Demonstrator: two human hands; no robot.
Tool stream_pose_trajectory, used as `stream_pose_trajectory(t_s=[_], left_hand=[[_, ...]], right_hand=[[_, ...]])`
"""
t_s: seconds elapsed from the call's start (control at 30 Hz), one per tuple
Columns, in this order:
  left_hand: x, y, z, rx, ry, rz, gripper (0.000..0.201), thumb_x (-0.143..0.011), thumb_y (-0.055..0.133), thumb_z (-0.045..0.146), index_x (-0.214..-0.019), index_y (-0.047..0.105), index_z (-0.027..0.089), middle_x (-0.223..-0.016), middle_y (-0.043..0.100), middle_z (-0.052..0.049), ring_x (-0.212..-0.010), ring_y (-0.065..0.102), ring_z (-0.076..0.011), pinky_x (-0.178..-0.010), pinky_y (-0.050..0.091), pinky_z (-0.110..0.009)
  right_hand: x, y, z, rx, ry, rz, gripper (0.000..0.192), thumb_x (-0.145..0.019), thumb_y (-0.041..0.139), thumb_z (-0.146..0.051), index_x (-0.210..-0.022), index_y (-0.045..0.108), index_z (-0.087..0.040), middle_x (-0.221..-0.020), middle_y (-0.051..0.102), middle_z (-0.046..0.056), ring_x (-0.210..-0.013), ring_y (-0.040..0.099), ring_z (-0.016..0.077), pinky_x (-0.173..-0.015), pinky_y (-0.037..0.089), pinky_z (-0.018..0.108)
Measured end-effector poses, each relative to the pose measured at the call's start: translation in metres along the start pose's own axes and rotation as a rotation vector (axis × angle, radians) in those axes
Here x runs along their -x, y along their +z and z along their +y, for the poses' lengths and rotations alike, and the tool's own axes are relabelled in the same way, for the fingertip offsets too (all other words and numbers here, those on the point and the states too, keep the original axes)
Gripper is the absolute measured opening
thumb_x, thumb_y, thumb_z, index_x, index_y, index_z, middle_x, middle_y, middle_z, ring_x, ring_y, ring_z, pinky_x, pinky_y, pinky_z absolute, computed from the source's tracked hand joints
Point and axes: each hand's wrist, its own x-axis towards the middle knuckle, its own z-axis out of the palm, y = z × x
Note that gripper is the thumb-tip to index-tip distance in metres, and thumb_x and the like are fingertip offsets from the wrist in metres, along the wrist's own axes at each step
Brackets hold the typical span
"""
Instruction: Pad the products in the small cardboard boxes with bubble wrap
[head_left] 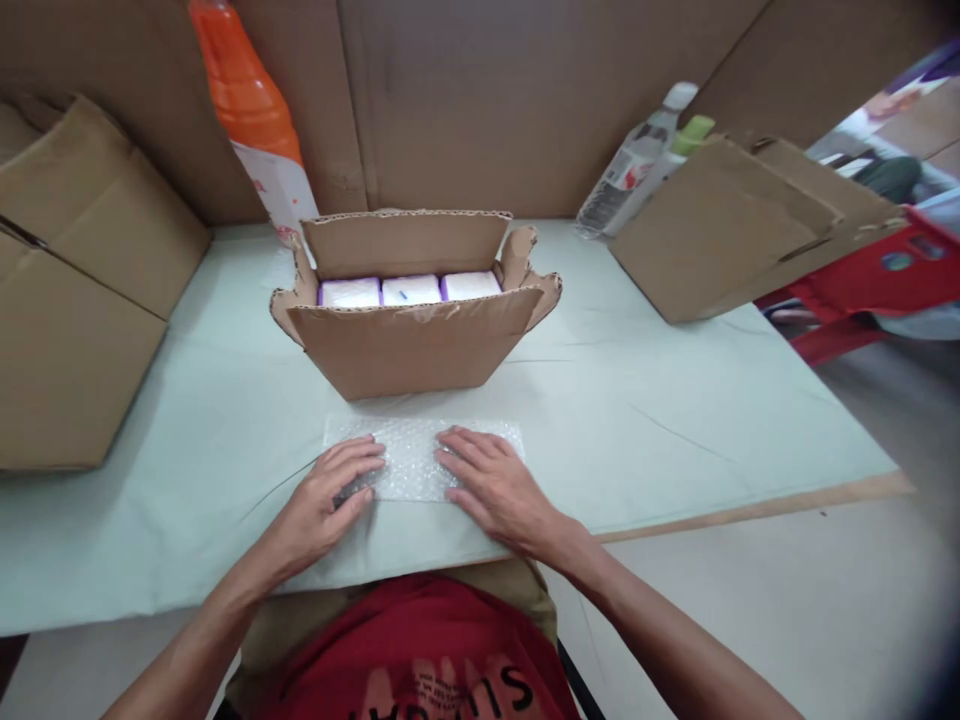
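A rectangular sheet of clear bubble wrap lies flat on the table near its front edge. My left hand rests on the wrap's left part, palm down with fingers stretched out. On the right part lies my right hand, also flat with its fingers apart. Just beyond the wrap stands an open cardboard box, its flaps raised. Inside it sit three white-topped packs with purple sides, in a row; their lower parts are hidden.
A large cardboard box stands at the left, a smaller one at the right. Behind are an orange-topped bottle and a clear plastic bottle. A pale green cloth covers the table. Red plastic furniture stands beyond the right edge.
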Motion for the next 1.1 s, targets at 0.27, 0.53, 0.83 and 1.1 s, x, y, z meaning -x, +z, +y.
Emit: stream_pose_trajectory(t_s=[0.27,0.53,0.83,1.1], left_hand=[[0.016,-0.027,-0.007,-0.061,-0.26,0.446,0.027,-0.088,0.061,0.036,-0.11,0.073,0.025,-0.117,0.073,-0.009,-0.115,0.065,-0.0293,-0.105,0.049,-0.049],[0.014,0.003,-0.005,-0.395,-0.237,0.429,0.016,-0.086,0.056,0.033,-0.079,0.064,0.021,-0.122,0.068,-0.014,-0.121,0.058,-0.0345,-0.103,0.046,-0.052],[0.03,0.015,0.011,-0.149,-0.201,0.42,0.053,-0.094,0.052,0.029,-0.145,0.048,0.018,-0.096,0.075,-0.003,-0.082,0.072,-0.0152,-0.074,0.058,-0.025],[0.021,0.007,0.011,-0.265,0.194,0.35,0.032,-0.09,0.047,0.005,-0.102,0.073,0.021,-0.085,0.074,-0.001,-0.071,0.071,-0.0117,-0.061,0.054,-0.017]], right_hand=[[0.071,-0.021,0.043,0.155,0.417,0.363,0.031,-0.1,0.051,-0.038,-0.116,0.069,-0.019,-0.126,0.07,0.014,-0.117,0.065,0.0305,-0.098,0.049,0.049],[0.033,-0.001,0.028,0.033,0.422,0.366,0.019,-0.095,0.054,-0.035,-0.088,0.064,-0.02,-0.124,0.071,0.014,-0.115,0.065,0.0317,-0.097,0.049,0.05],[0.064,-0.02,0.03,-0.569,0.593,0.384,0.053,-0.09,0.063,-0.038,-0.139,0.056,-0.02,-0.1,0.075,0.008,-0.078,0.073,0.0174,-0.071,0.061,0.028],[0.048,-0.029,0.028,-0.234,0.068,0.412,0.036,-0.094,0.048,-0.008,-0.107,0.077,-0.026,-0.096,0.077,0.005,-0.088,0.074,0.0165,-0.077,0.061,0.025]])
